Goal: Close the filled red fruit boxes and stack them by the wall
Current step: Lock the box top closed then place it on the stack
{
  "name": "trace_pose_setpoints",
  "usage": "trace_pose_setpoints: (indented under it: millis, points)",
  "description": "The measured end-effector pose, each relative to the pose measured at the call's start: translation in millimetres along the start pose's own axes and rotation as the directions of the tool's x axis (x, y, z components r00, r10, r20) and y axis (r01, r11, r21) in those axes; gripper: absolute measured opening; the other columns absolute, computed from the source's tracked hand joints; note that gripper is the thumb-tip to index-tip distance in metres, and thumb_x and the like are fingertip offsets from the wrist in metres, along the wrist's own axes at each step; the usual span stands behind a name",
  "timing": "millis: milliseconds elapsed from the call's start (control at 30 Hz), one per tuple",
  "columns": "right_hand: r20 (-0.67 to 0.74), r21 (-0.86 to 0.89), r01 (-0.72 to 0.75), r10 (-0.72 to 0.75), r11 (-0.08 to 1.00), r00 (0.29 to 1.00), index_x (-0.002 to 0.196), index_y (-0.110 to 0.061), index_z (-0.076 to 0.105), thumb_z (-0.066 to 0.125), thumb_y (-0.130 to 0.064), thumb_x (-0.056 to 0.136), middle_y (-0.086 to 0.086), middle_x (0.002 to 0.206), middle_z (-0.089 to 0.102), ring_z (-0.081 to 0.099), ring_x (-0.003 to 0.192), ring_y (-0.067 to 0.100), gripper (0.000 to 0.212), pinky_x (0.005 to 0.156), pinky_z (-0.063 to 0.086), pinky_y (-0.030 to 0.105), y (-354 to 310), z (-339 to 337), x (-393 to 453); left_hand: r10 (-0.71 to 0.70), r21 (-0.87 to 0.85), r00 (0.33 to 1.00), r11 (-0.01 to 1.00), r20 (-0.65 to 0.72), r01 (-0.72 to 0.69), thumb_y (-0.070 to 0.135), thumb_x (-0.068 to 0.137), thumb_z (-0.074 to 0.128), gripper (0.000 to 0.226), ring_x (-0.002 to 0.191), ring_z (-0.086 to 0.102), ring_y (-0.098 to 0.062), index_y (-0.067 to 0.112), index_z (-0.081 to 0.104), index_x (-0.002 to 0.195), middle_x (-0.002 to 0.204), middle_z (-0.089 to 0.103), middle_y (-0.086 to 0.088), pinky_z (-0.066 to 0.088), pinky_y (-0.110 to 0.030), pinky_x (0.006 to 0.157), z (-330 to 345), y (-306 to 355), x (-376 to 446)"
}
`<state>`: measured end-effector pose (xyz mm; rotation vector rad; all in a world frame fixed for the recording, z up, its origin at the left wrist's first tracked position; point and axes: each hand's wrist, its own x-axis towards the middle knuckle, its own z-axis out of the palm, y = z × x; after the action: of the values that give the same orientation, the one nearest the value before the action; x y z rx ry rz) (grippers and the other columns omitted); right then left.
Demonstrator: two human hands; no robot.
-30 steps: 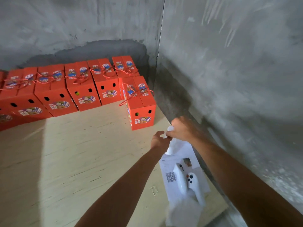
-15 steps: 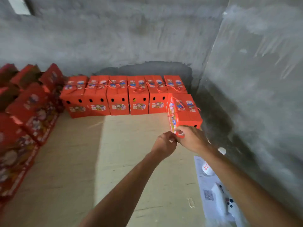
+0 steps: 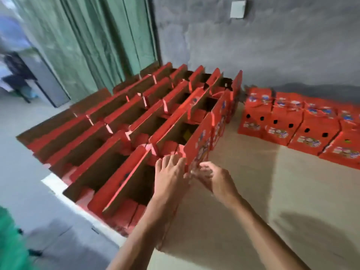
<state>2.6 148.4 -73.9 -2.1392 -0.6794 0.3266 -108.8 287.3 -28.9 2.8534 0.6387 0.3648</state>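
Several open red fruit boxes (image 3: pixel 136 121) stand in tight rows at the left, their flaps upright and their insides dark. The nearest row has a tall printed flap (image 3: pixel 202 149). My left hand (image 3: pixel 169 176) reaches to that flap's near edge with fingers straight, on its inner side. My right hand (image 3: pixel 212 178) is at the flap's printed outer side with fingers loosely bent and blurred; it holds nothing that I can make out. A row of closed red boxes (image 3: pixel 282 121) with tied handles lines the grey wall at the right.
A pale plywood sheet (image 3: pixel 263 182) covers the floor under my arms. Green curtains (image 3: pixel 97 45) hang behind the open boxes. A person (image 3: pixel 13 65) is blurred in the doorway at far left. Something green (image 3: pixel 7 240) fills the lower left corner.
The view has swung left, from the corner with the closed boxes to the rows of open ones. My two hands have parted and moved to the nearest open box's flap.
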Motion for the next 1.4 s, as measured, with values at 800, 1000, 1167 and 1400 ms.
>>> trace_pose_setpoints:
  millis: [800, 1000, 1167, 1400]
  points:
    - [0.009, 0.277, -0.433, 0.448, 0.858, 0.894, 0.094, -0.009, 0.053, 0.046, -0.020, 0.098, 0.003, 0.079, 0.054, 0.051, 0.068, 0.015, 0.014, 0.062, 0.045, 0.035, 5, 20, -79, -0.171, -0.226, 0.982, 0.956, 0.086, 0.186, 0.007, 0.082, 0.059, 0.019, 0.079, 0.062, -0.044, 0.017, 0.074, 0.087, 0.078, 0.069, -0.013, 0.054, -0.048, 0.070, -31, -37, -13]
    - [-0.102, 0.312, -0.437, 0.487, 0.843, 0.867, 0.093, -0.008, 0.059, 0.051, -0.023, 0.097, 0.016, 0.077, 0.064, 0.062, 0.070, 0.037, 0.018, 0.062, 0.055, 0.049, 70, -96, -152, -0.115, -0.313, 0.981, 0.936, 0.156, 0.159, 0.008, 0.076, 0.063, 0.013, 0.075, 0.061, -0.041, 0.017, 0.071, 0.080, 0.068, 0.064, -0.007, 0.046, -0.035, 0.063, 2, 73, -40]
    - [-0.270, 0.314, -0.442, 0.525, 0.840, 0.807, 0.090, -0.006, 0.059, 0.053, -0.023, 0.094, 0.008, 0.070, 0.058, 0.055, 0.065, 0.028, 0.019, 0.060, 0.047, 0.040, 135, -195, -210, 0.002, -0.408, 0.978, 0.909, 0.206, 0.084, 0.010, 0.079, 0.062, 0.014, 0.061, 0.063, -0.026, 0.014, 0.063, 0.066, 0.053, 0.056, 0.000, 0.043, -0.028, 0.049, 44, 189, -59]
    - [-0.199, 0.814, -0.323, 0.754, 0.483, 0.626, 0.094, -0.007, 0.059, 0.055, -0.014, 0.084, 0.016, 0.087, 0.073, 0.074, 0.081, 0.039, 0.013, 0.065, 0.063, 0.052, 190, -256, -277, 0.456, -0.360, 0.854, 0.863, 0.251, -0.355, 0.023, 0.092, 0.061, 0.020, 0.076, 0.067, -0.030, 0.029, 0.077, 0.081, 0.071, 0.067, 0.005, 0.057, -0.036, 0.066, 71, 353, -12]
